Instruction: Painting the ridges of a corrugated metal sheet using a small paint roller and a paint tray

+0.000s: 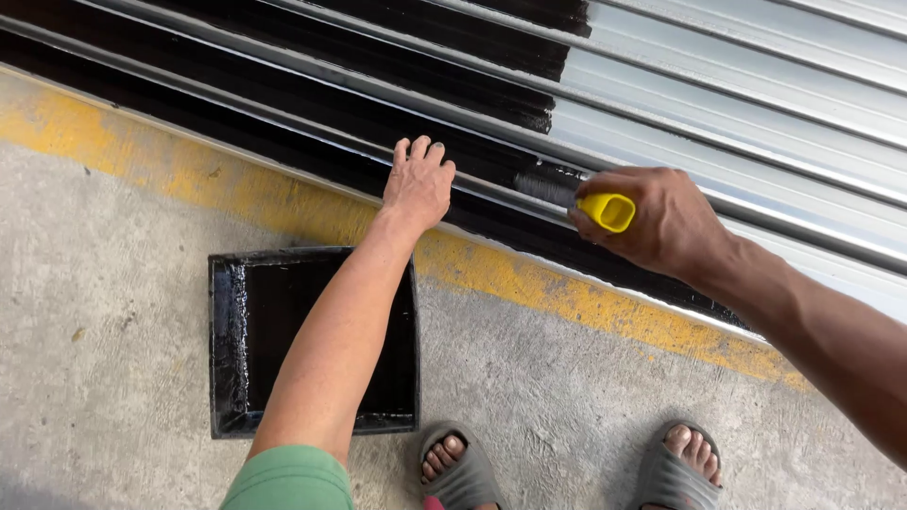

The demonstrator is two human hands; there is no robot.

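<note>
The roller [548, 186], a small dark one with a yellow handle, lies just right of the frame's centre, its head pressed against a slat of the shutter [756, 113] where black paint meets bare grey metal. The right hand [652, 219] is wrapped fully around the handle, fingers curled tight, with the yellow butt end poking out toward the camera. The left hand [419, 181], a little left of centre, holds nothing: it lies open and flat, fingers together and stretched out, pressed on a black-painted slat near the shutter's lower edge. The shutter runs aslant across the top of the frame, black on its left part, unpainted on the upper right. Below it a worn yellow strip [529, 279] edges the concrete floor [104, 312]. A square black tray [227, 340] with wet paint sits on the floor at lower left, partly under the left forearm. Two feet in grey sandals [463, 477] show at the bottom edge.
</note>
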